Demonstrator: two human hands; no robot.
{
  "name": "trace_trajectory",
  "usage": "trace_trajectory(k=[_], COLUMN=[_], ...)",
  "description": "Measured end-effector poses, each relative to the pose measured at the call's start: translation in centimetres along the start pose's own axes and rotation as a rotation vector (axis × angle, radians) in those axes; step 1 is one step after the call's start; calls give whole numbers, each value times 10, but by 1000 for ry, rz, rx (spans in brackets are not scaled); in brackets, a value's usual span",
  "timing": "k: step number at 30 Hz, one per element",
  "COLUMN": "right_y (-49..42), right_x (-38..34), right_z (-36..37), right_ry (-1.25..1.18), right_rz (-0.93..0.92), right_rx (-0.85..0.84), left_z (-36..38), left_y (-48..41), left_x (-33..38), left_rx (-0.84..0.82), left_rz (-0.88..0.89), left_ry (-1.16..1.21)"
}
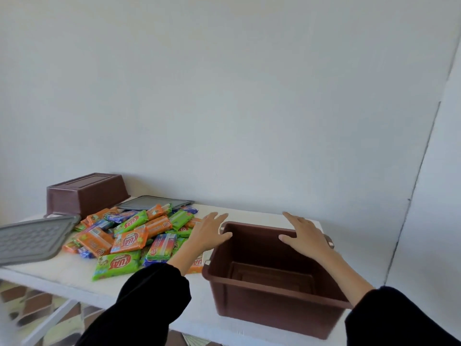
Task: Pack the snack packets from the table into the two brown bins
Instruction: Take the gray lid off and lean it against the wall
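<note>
table [62, 270] | snack packets [129, 238] | upright bin [274, 305] | upturned bin [87, 196] | two grey lids [32, 238]

Upright bin [274, 310]: 3 o'clock of packet pile [129, 238]. Overturned bin [87, 193] at 11, near lid [32, 236] at 9, far lid [154, 203] at 12.

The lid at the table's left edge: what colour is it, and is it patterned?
Grey, with a raised grid-like texture on the lid; the head view, the only one, shows it.

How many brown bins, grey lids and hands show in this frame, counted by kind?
Brown bins: 2, one upright, one upside down
Grey lids: 2
Hands: 2, left and right
Total: 6
</note>
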State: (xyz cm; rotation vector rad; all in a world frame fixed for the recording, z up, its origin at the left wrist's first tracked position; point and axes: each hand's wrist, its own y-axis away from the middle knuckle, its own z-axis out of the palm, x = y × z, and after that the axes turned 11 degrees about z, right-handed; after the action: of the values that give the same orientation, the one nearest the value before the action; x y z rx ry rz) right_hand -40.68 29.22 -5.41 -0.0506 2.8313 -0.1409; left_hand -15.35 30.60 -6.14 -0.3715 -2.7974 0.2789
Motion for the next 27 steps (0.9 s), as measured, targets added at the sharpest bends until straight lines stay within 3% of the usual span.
trace_trajectory(k=[6,13,20,27], right_y=[-34,-88,-165,-237], right_x=[-101,-240,-344,-395], right_z=[8,55,96,143], right_ry=[-89,-105,-125,-97], right_rz=[-191,-371,-358,-298], right_rx=[-31,-110,-129,-206], left_z=[-46,-98,-140,-136], left_y=[19,31,-3,-66], left_x=[-52,-181,-319,-405], left_rx=[119,132,78,28], left_rz=[-107,-252,-318,-328], left_ry=[79,28,2,49])
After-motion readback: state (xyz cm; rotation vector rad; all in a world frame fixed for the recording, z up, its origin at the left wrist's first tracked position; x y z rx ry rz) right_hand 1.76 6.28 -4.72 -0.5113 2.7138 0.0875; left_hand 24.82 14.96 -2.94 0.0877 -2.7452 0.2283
